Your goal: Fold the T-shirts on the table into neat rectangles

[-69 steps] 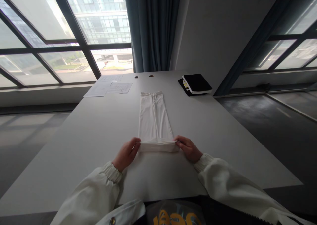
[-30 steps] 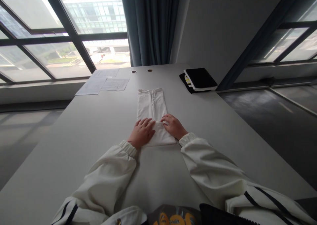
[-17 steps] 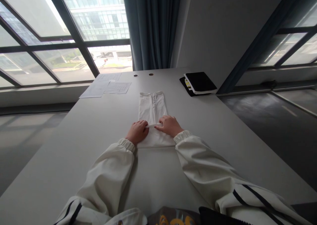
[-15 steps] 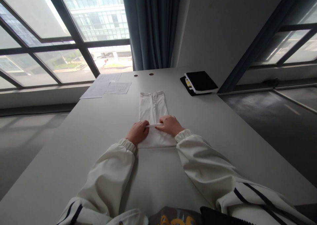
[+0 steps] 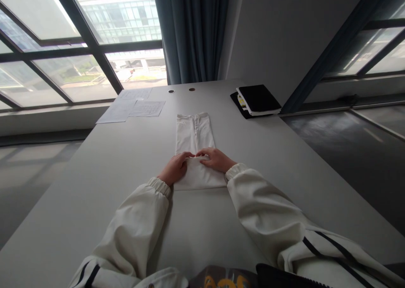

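A white folded cloth [image 5: 187, 135], which looks like a garment, lies flat on the table in front of me. A gathered seam runs down the middle of its far half. Its near part is folded over, with the fold's edge crossing between my hands. My left hand [image 5: 174, 168] is closed on the left side of that edge. From the right, my right hand [image 5: 217, 158] grips the same edge, thumb below it and fingers over it. The fingertips of both hands nearly meet at the middle and hide part of the edge.
The white table [image 5: 133, 161] bears printed papers [image 5: 147, 108] at the far left. At the far right a black-covered book [image 5: 259, 99] lies on another dark item. Two round cable holes [image 5: 171, 91] sit near the back edge, before a blue curtain [image 5: 193, 34].
My fingertips have come closer together along the folded edge, the left ones sliding toward the middle. The camera view has shifted slightly; the cloth stays in place on the table.
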{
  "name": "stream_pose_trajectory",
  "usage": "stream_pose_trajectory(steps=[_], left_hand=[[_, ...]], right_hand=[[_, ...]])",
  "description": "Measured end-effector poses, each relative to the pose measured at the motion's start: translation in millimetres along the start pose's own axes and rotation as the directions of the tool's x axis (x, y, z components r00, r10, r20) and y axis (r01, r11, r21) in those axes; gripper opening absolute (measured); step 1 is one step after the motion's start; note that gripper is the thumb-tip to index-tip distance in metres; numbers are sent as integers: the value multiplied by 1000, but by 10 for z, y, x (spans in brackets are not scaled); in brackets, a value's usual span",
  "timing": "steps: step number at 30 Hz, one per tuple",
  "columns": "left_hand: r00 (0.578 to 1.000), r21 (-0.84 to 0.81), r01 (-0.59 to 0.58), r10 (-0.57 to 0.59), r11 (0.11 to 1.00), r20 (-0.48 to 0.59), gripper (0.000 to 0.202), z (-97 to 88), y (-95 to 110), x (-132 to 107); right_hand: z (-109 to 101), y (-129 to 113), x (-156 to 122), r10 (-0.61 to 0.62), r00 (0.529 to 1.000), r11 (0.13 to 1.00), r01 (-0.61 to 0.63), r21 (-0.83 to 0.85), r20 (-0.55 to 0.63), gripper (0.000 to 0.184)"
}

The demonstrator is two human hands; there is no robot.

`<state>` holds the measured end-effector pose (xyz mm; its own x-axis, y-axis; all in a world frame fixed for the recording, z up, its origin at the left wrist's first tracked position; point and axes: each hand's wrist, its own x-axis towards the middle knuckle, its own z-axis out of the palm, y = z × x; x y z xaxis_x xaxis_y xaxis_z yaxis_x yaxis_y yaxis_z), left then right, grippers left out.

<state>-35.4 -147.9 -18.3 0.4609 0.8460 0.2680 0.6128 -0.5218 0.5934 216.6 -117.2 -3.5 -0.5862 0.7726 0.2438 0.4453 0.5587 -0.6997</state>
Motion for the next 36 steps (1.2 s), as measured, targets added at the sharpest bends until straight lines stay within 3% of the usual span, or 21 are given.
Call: stream_pose_trajectory(steps=[2, 5, 9, 13, 17, 20, 22, 25, 28, 32, 36], left_hand=[[997, 87, 64, -60, 994, -43, 52, 1, 30, 13], [994, 259, 107, -95, 960, -57, 45, -8, 155, 33], [998, 356, 54, -45, 933, -35, 30, 2, 318, 82], [997, 391, 82, -79, 917, -24, 21, 31, 304, 129], [987, 387, 158, -140, 908, -74, 29, 50, 337, 4], [988, 414, 130, -82, 901, -131, 46, 90, 453, -255], [993, 447, 78, -29, 891, -114, 57, 136, 491, -433], [998, 446, 56, -58, 893, -10, 66, 206, 419, -583], [988, 444, 100, -141, 891, 61, 67, 240, 264, -584], [982, 457, 132, -180, 880, 63, 67, 236, 149, -555], [980, 481, 153, -197, 863, 41, 68, 262, 163, -611]], right_hand=[[20, 31, 29, -55, 998, 993, 51, -111, -36, 29], [56, 52, 50, -53, 994, 966, 28, -257, -93, 21], [89, 23, 17, -15, 999, 921, 0, -391, -34, 10], [66, -77, -49, 79, 997, 876, -69, -477, 1, 11], [66, -295, -176, 161, 987, 810, -130, -572, 4, 32], [184, -476, -374, 152, 988, 768, -125, -628, -11, 52], [298, -547, -532, 163, 986, 774, -116, -623, 19, 59], [426, -552, -712, 219, 972, 795, -125, -594, 88, 65], [441, -495, -750, 245, 963, 803, -138, -580, 110, 66], [362, -451, -675, 300, 950, 794, -197, -575, 88, 64], [320, -439, -646, 339, 937, 779, -231, -583, 83, 65]])
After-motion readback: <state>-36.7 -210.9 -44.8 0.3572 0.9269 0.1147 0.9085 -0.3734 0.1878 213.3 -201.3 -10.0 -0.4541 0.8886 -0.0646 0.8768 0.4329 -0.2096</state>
